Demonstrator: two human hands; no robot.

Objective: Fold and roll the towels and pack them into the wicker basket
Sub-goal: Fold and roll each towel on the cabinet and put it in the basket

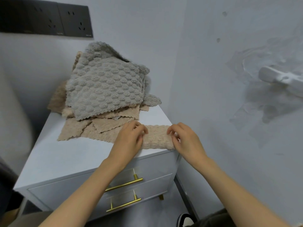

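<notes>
A folded beige towel strip [156, 136] lies along the front right edge of the white cabinet top [73, 158]. My left hand [129, 138] rests on its left end with fingers curled over the cloth. My right hand [183, 138] curls round its right end at the cabinet's corner. Behind them, a pile of grey towels [106, 86] sits on several flat beige towels [91, 128]. No wicker basket is in view.
The cabinet has two drawers with gold bar handles [124, 184] and stands in a wall corner. Black wall sockets [49, 18] are up left. A white fixture [282, 79] sticks out at the right. A shoe [185, 220] shows on the floor below.
</notes>
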